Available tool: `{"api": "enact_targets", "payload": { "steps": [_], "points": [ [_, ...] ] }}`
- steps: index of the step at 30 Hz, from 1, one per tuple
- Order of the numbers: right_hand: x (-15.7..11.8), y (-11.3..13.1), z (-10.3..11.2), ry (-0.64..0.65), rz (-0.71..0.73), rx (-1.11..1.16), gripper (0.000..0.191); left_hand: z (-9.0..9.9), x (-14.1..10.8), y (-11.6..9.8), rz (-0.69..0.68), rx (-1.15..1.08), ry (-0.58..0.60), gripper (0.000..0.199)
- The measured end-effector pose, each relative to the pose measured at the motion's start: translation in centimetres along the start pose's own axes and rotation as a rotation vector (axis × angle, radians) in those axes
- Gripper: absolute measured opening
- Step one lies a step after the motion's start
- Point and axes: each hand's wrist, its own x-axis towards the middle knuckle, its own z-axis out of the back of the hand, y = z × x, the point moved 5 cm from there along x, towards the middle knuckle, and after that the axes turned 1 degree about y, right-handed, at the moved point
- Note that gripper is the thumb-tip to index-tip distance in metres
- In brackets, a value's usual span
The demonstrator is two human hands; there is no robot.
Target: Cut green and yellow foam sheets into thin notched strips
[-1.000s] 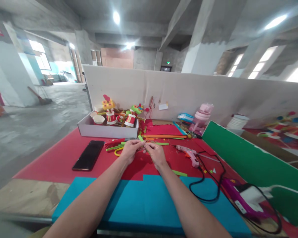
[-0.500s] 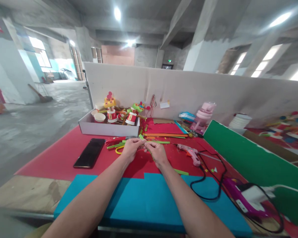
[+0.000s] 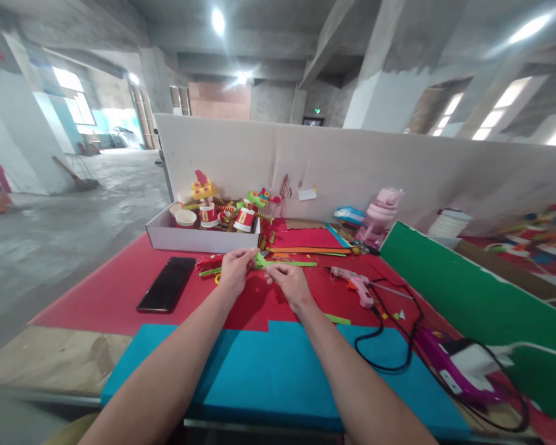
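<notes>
Between my two hands is a small green paper strip [image 3: 261, 260], partly covered by my fingers. My left hand [image 3: 236, 269] pinches its left part, and my right hand [image 3: 289, 282] pinches its lower right end. Just behind the fingers a longer green strip [image 3: 301, 264] lies on the red table covering [image 3: 245, 312]. Another green strip [image 3: 209, 271] and part of a yellow loop [image 3: 217, 279] show left of my left hand. Orange strips [image 3: 310, 250] lie farther back.
A black phone [image 3: 167, 285] lies left. Behind it stands a white box [image 3: 204, 241] with paper-cup figures. At right are a pink glue gun [image 3: 360, 286], its black cable, a purple power strip [image 3: 458, 371] and a green panel [image 3: 467, 309]. Blue sheets [image 3: 259, 377] line the front.
My left hand has moved slightly left and up, and the fingertips are farther apart. More of the green strip shows between them.
</notes>
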Motion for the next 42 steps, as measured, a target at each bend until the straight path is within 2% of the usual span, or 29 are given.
{"api": "enact_targets", "payload": {
  "steps": [3, 7, 11, 17, 22, 28, 34, 39, 42],
  "points": [
    [0.0, 0.0, 0.4, -0.036, -0.012, 0.035, 0.027, 0.3, 0.2, -0.5, -0.03, -0.016, -0.022, 0.035],
    [0.0, 0.3, 0.7, -0.063, 0.025, 0.005, 0.028, -1.0, -0.5, 0.5, 0.056, 0.091, 0.122, 0.035],
    [0.0, 0.4, 0.5, -0.02, 0.06, -0.052, 0.027, -2.0, -1.2, 1.2, 0.042, 0.168, 0.221, 0.032],
    [0.3, -0.1, 0.3, 0.038, 0.058, -0.12, 0.029, -1.0, -0.8, 0.6, -0.049, 0.21, 0.129, 0.035],
    [0.2, -0.2, 0.7, -0.005, 0.064, -0.141, 0.029, -1.5, -1.0, 1.1, 0.036, 0.221, 0.193, 0.03],
    [0.0, 0.5, 0.3, 0.154, 0.048, -0.134, 0.031, -1.0, -0.7, 0.6, -0.027, 0.194, 0.148, 0.031],
    [-0.2, 1.0, 0.7, 0.195, -0.011, -0.105, 0.043, -0.6, -0.2, 0.4, -0.042, 0.176, 0.11, 0.031],
    [-0.1, 1.2, 0.8, 0.228, 0.049, -0.203, 0.037, -0.6, -0.4, 0.3, -0.042, 0.162, 0.11, 0.03],
    [0.1, 1.1, 0.9, 0.184, 0.083, -0.255, 0.031, -0.7, -0.4, 0.3, -0.046, 0.16, 0.107, 0.029]
  ]
}}
